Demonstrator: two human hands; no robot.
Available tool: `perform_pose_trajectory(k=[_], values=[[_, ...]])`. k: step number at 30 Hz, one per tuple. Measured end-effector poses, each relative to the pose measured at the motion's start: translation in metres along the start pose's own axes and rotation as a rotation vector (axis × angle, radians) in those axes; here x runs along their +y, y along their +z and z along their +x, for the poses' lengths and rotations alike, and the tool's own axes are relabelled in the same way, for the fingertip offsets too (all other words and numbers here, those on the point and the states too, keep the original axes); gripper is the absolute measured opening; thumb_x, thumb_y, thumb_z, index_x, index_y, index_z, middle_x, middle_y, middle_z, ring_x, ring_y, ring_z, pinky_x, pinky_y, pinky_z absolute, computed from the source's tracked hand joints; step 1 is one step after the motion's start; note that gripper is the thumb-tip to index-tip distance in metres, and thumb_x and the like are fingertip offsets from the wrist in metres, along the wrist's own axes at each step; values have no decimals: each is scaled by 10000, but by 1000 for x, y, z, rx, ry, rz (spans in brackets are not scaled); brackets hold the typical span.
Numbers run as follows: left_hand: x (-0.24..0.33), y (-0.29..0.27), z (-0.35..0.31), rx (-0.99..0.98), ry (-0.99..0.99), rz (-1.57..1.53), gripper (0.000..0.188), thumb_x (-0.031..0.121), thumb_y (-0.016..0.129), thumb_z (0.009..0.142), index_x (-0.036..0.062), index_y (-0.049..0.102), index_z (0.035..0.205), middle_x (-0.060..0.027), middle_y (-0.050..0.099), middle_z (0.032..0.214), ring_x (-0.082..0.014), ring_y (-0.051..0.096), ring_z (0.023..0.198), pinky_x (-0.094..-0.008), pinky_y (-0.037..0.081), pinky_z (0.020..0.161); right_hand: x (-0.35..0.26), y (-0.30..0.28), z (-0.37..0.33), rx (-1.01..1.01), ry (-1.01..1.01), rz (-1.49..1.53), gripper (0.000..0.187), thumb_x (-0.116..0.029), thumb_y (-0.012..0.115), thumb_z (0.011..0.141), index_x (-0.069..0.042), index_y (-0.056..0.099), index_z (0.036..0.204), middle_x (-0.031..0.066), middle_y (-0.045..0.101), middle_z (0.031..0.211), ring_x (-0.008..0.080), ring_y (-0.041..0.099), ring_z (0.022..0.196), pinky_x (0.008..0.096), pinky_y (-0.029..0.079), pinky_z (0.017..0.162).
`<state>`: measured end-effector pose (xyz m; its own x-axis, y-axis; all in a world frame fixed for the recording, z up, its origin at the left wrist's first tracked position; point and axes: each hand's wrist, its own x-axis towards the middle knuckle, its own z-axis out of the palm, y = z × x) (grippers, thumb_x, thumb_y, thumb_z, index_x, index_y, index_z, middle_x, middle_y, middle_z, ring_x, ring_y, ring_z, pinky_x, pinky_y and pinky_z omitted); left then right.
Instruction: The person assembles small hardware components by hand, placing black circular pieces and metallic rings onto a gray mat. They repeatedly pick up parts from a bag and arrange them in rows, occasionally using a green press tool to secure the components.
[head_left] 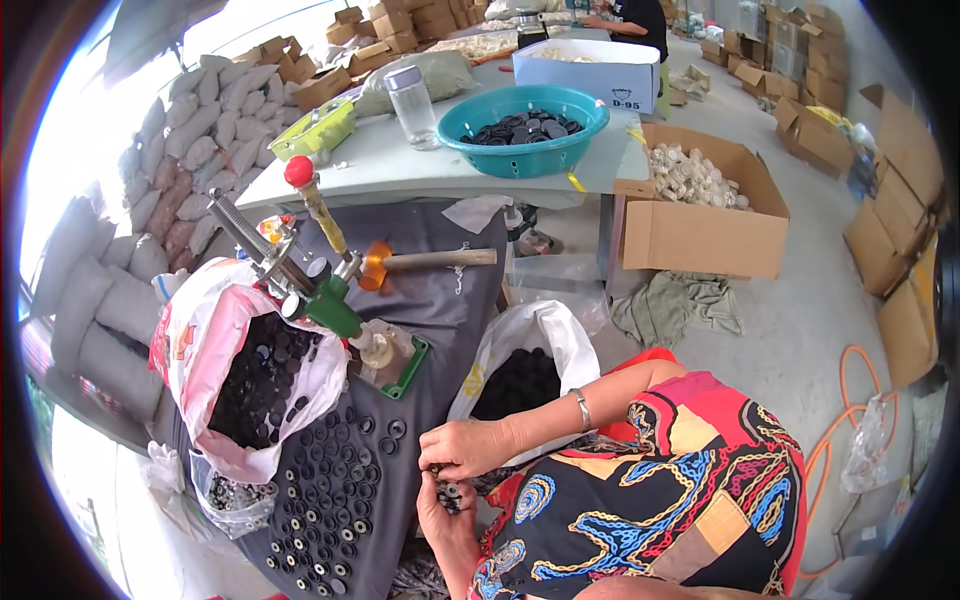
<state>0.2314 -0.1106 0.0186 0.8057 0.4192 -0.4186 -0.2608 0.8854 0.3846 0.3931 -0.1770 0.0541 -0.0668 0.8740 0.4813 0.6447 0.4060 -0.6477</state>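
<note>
My left hand (446, 520) is curled round several small metal discs (450, 497), silver and dark, cupped in its palm. My right hand (467, 449), with a silver bracelet (580, 410) on its wrist, meets it from above with fingers pinched together. What the right fingertips hold is too small and covered to make out. Beside the hands, black round caps (335, 465) lie spread over a dark cloth (435, 310); some at the near end have pale metal rings in them. Next to my right forearm stands a white bag (575, 345) of black pieces (515, 383).
A green hand press (332, 305) with a red knob stands behind the caps, near a mallet (440, 258). Left are a pink-white bag (205, 375) and a clear bag of metal pieces (240, 495). Beyond are a teal basin (525, 160) and an open carton (705, 235). Someone stands far back.
</note>
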Motion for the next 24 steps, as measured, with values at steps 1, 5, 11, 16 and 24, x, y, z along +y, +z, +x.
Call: perform_pose_trajectory(k=[1,5,11,16,24], values=[[0,0,0,15,6,-3,234,301,591,924,85,600,1016,-38,638,848,-176,548,588,-256,365,444,0,0,0,-5,2,-2,217,-92,645,734,3,621,928,135,587,874,317,614,839,403,504,734],[-2,-7,0,10,3,-22,236,299,591,922,89,602,1029,-30,645,875,-176,549,590,-258,372,446,0,5,0,-6,-5,8,220,-86,643,727,8,621,925,137,594,867,322,619,830,404,505,733],[-3,-7,-5,-11,25,-23,239,297,589,924,85,605,1033,-31,646,879,-176,554,595,-256,374,445,0,10,2,-31,4,35,214,-61,637,716,8,631,919,143,599,868,329,626,812,403,507,721],[-3,-12,-7,33,34,-40,236,297,588,926,81,608,1020,-32,646,879,-176,562,605,-251,373,445,2,15,3,-66,35,60,220,-47,629,712,8,633,925,146,603,872,331,627,818,398,509,728],[-4,-9,-11,12,26,-61,249,298,558,946,70,595,1038,-42,646,906,-161,547,603,-247,361,456,3,16,1,-49,22,69,249,-44,624,705,16,616,947,147,606,870,328,627,834,392,513,748]])
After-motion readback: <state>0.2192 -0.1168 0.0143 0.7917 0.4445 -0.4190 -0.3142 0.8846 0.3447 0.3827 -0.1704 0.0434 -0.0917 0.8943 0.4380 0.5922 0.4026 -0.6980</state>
